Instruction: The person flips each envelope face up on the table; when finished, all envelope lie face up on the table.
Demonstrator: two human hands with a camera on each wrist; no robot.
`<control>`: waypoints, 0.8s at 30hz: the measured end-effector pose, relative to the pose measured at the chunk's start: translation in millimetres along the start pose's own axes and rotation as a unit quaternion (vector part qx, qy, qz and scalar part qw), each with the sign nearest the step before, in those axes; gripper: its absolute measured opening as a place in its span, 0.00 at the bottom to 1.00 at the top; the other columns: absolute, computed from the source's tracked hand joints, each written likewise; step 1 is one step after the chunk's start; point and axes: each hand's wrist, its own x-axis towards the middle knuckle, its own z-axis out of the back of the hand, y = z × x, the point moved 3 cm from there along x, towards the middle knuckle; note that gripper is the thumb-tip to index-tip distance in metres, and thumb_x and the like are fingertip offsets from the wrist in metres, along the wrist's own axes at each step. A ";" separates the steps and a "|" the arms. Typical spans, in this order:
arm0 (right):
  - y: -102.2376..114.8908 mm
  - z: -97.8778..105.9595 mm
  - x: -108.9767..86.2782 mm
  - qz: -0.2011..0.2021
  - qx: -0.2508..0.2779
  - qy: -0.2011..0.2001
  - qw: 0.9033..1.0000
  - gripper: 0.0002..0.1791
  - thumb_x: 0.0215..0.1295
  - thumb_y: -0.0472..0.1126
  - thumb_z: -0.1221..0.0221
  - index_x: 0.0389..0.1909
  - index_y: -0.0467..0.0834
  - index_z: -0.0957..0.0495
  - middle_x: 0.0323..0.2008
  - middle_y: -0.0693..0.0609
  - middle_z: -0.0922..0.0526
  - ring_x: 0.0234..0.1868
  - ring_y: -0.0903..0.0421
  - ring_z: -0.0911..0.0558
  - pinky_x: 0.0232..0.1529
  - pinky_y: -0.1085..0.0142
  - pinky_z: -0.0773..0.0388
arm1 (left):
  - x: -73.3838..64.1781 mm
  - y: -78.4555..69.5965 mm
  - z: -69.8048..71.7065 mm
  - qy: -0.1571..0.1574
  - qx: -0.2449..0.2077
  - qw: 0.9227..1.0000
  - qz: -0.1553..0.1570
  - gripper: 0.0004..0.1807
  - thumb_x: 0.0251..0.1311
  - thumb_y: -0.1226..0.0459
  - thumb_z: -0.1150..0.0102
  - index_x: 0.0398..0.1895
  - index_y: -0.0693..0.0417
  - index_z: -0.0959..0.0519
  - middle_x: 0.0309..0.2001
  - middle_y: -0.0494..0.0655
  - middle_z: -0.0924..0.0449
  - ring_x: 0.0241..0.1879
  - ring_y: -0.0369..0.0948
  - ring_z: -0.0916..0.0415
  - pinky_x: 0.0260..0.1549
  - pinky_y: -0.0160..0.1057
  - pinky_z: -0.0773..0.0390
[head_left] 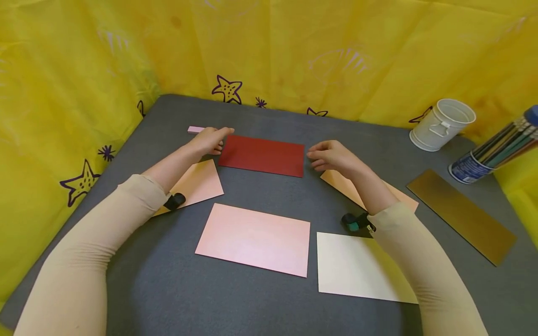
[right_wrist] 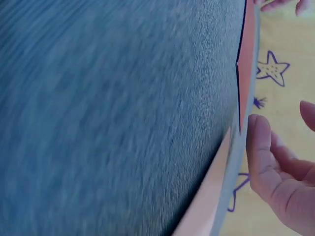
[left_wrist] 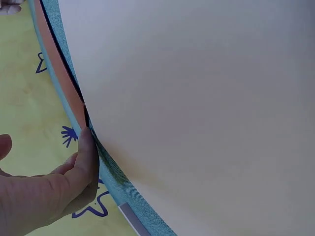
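Observation:
A dark red rectangular card (head_left: 262,156) lies flat on the grey table between the two hands. At its left edge is my left hand (head_left: 210,140), fingers bent and the thumb apart; in the left wrist view its fingertips (left_wrist: 86,135) are right by the card's edge. My right hand (head_left: 332,156) hovers just off the right edge, its fingers loosely bent with nothing between them. Under the left forearm lies a peach card (head_left: 203,182), and another peach card (head_left: 344,189) is partly covered by the right forearm. Nearer me is a pale pink card (head_left: 254,240).
A cream card (head_left: 357,266) lies at front right, partly under the right sleeve. Farther right are a brown card (head_left: 462,217), a white metal bucket (head_left: 441,126) and a blue tin of pencils (head_left: 470,168). A small pink block (head_left: 195,129) sits behind the left hand. Yellow cloth (head_left: 286,56) hangs behind.

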 end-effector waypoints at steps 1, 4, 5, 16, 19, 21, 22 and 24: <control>-0.5 -1.4 2.4 -0.010 0.014 0.003 1.000 0.28 0.75 0.44 0.50 0.67 0.31 0.36 0.67 0.34 0.31 0.60 0.43 0.23 0.64 0.57 0.22 | -0.1 0.9 0.2 -0.003 0.002 1.000 0.001 0.35 0.71 0.44 0.58 0.63 0.68 0.36 0.56 0.60 0.34 0.48 0.45 0.32 0.56 0.39 0.22; -0.9 -4.6 6.5 -0.034 0.054 0.010 0.998 0.28 0.76 0.43 0.51 0.69 0.30 0.38 0.67 0.34 0.34 0.62 0.44 0.24 0.65 0.59 0.23 | -0.5 3.0 1.0 -0.016 0.012 1.000 -0.001 0.27 0.71 0.46 0.56 0.46 0.65 0.32 0.42 0.53 0.33 0.37 0.41 0.31 0.42 0.29 0.19; -0.9 -5.2 7.4 -0.041 0.065 0.010 0.997 0.28 0.76 0.43 0.51 0.69 0.30 0.38 0.67 0.35 0.34 0.61 0.45 0.23 0.64 0.60 0.22 | -0.6 3.2 1.1 -0.021 0.016 1.000 -0.004 0.24 0.71 0.47 0.55 0.40 0.63 0.32 0.38 0.51 0.35 0.34 0.40 0.31 0.38 0.27 0.20; 2.6 -12.0 11.5 -0.068 0.127 0.010 0.989 0.29 0.75 0.41 0.49 0.69 0.28 0.39 0.53 0.44 0.28 0.43 0.58 0.19 0.53 0.69 0.18 | -2.6 3.2 0.8 -0.034 0.013 0.999 -0.009 0.16 0.70 0.55 0.54 0.31 0.60 0.31 0.32 0.48 0.35 0.29 0.37 0.32 0.28 0.23 0.22; 2.8 -13.3 12.8 -0.073 0.131 0.010 0.989 0.29 0.75 0.41 0.50 0.70 0.29 0.40 0.55 0.43 0.29 0.47 0.56 0.20 0.56 0.67 0.19 | -3.0 3.1 0.2 -0.032 -0.004 0.999 -0.006 0.15 0.69 0.57 0.55 0.32 0.60 0.31 0.33 0.49 0.34 0.31 0.38 0.33 0.28 0.23 0.23; 2.9 -13.8 13.2 -0.076 0.137 0.010 0.988 0.30 0.75 0.41 0.50 0.70 0.29 0.41 0.56 0.43 0.30 0.50 0.54 0.22 0.57 0.67 0.19 | -3.0 3.4 -0.3 -0.028 -0.023 0.999 0.003 0.14 0.68 0.57 0.55 0.35 0.61 0.31 0.35 0.49 0.34 0.34 0.39 0.33 0.30 0.24 0.23; 2.9 -14.1 13.2 -0.077 0.142 0.010 0.987 0.30 0.75 0.41 0.50 0.70 0.29 0.41 0.56 0.43 0.30 0.51 0.54 0.23 0.57 0.67 0.19 | -3.1 3.6 -0.6 -0.025 -0.034 0.999 0.009 0.14 0.68 0.58 0.55 0.39 0.62 0.30 0.38 0.49 0.33 0.36 0.40 0.33 0.32 0.25 0.22; 2.4 -15.0 13.8 -0.080 0.152 0.009 0.985 0.29 0.75 0.40 0.50 0.70 0.29 0.42 0.56 0.43 0.30 0.51 0.53 0.24 0.55 0.68 0.19 | -3.4 4.1 -1.2 -0.019 -0.056 0.998 0.022 0.18 0.68 0.58 0.56 0.49 0.65 0.29 0.47 0.52 0.31 0.43 0.41 0.32 0.40 0.28 0.21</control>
